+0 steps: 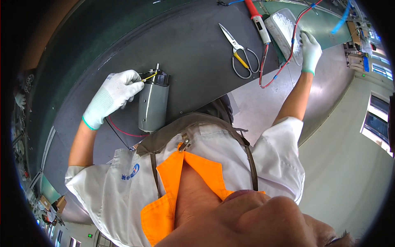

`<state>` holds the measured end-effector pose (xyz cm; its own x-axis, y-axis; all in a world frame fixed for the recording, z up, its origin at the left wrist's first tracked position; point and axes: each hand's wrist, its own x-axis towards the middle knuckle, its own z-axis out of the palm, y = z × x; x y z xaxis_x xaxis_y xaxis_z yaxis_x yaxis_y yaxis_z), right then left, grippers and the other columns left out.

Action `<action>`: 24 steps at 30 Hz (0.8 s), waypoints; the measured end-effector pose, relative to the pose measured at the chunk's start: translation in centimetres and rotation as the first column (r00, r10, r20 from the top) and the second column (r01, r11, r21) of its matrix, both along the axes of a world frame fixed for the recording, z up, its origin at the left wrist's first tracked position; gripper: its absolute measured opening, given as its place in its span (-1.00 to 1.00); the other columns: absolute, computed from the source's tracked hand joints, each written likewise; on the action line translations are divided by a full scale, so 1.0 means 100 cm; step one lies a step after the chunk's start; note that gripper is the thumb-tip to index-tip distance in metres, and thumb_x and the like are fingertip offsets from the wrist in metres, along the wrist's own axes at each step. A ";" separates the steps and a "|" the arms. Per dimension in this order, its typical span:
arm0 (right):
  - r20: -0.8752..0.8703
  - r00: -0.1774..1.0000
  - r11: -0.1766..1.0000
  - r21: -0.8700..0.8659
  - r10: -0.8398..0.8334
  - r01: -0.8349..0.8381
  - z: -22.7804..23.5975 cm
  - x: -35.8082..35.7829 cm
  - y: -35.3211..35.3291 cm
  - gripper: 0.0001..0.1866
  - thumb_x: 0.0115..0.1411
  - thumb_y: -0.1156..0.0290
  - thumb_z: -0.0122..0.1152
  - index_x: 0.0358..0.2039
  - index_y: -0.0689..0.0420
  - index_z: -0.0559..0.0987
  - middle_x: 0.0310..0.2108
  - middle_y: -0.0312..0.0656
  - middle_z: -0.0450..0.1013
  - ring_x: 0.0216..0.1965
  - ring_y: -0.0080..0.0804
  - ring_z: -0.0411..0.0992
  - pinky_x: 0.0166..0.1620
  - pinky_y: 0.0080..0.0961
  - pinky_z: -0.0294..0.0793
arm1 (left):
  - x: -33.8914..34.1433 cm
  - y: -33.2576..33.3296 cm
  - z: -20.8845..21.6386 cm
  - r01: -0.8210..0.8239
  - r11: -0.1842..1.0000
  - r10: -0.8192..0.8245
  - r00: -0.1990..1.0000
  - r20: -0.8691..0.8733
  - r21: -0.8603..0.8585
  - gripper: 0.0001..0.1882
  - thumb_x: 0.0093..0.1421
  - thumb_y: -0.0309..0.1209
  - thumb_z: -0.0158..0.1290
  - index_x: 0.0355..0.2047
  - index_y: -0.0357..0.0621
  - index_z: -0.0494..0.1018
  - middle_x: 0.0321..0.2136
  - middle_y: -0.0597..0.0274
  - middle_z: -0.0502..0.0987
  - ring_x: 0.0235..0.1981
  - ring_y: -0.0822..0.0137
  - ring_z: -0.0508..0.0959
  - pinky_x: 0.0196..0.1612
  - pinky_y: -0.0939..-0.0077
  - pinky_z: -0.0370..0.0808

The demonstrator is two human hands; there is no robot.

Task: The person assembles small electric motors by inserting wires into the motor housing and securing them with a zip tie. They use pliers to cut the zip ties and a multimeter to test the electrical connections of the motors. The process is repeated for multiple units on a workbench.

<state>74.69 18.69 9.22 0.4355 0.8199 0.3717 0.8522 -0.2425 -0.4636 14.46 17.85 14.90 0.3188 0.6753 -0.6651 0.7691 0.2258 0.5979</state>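
Observation:
My left hand (119, 92), in a white knit glove, pinches a thin yellow wire (150, 77) between thumb and fingers. That wire runs to the black end of a grey cylindrical motor (153, 108), which lies on the dark bench with its metal shaft pointing away from me. Over at the far right, my right hand (311, 50), gloved too, reaches to the side of a clear plastic tray (276, 36) of small white pieces. Its fingers are stretched out and somewhat apart, with nothing visible in them.
Scissors (240, 53) with a yellow-wrapped handle lie on the dark mat (197, 53). Beyond them rests a red and white handheld tool (258, 24), its red-and-black cable (293, 41) looping beside the tray. A pink-red lead (123, 130) trails near the motor's lower end.

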 end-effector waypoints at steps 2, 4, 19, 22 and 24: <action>0.134 0.984 0.984 -0.149 0.115 -0.094 -0.023 0.015 0.036 -0.64 0.26 0.12 0.25 -0.08 0.07 0.73 -0.27 -0.01 0.66 -0.21 0.00 0.61 -0.04 -0.31 0.53 | -0.008 0.001 -0.004 0.085 0.994 -0.083 0.996 -0.023 0.066 -0.71 0.32 -0.26 0.12 -0.29 -0.29 0.56 -0.67 0.34 0.44 -0.74 0.59 0.37 -0.67 0.55 0.29; 0.117 0.973 0.932 -0.330 0.200 -0.152 -0.035 0.000 0.057 -0.61 0.31 0.07 0.16 -0.03 0.04 0.69 -0.19 0.08 0.63 -0.14 0.15 0.58 -0.03 -0.14 0.52 | -0.010 0.001 0.005 0.067 0.998 -0.067 0.997 -0.034 0.004 -0.72 0.32 -0.26 0.11 -0.29 -0.30 0.56 -0.67 0.32 0.45 -0.76 0.56 0.39 -0.69 0.54 0.30; -0.152 0.982 0.932 0.359 0.115 -0.054 0.052 -0.048 0.034 -0.79 0.34 0.44 0.27 -0.11 0.25 0.74 -0.19 -0.22 0.68 -0.34 -0.52 0.58 -0.27 -0.58 0.59 | -0.036 0.001 0.003 -0.047 0.954 0.093 0.985 0.145 -0.295 -0.60 0.27 -0.15 0.13 -0.16 -0.29 0.56 -0.61 0.20 0.52 -0.76 0.54 0.46 -0.71 0.68 0.39; -0.157 0.978 0.838 0.545 0.141 -0.033 0.101 -0.107 -0.001 -0.76 0.37 0.44 0.22 -0.12 0.37 0.70 -0.20 -0.10 0.68 -0.40 -0.50 0.59 -0.32 -0.61 0.59 | -0.039 0.001 -0.004 -0.066 0.934 0.148 0.966 0.212 -0.352 -0.61 0.28 -0.11 0.09 -0.22 -0.25 0.55 -0.61 0.22 0.52 -0.74 0.55 0.47 -0.72 0.69 0.38; -0.253 0.911 0.821 0.554 0.325 -0.139 0.105 -0.143 -0.021 -0.73 0.39 0.47 0.16 -0.03 0.40 0.64 -0.17 -0.02 0.65 -0.34 -0.42 0.59 -0.28 -0.60 0.58 | -0.033 0.005 -0.003 -0.019 0.962 0.058 0.989 0.135 -0.273 -0.57 0.29 -0.06 0.08 -0.24 -0.26 0.55 -0.62 0.23 0.51 -0.74 0.52 0.47 -0.71 0.64 0.38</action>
<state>60.42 16.58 19.74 0.4271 0.6401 0.6386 0.6306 0.2953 -0.7178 11.13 18.39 14.64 0.3990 0.4900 -0.7751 0.6693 0.4222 0.6114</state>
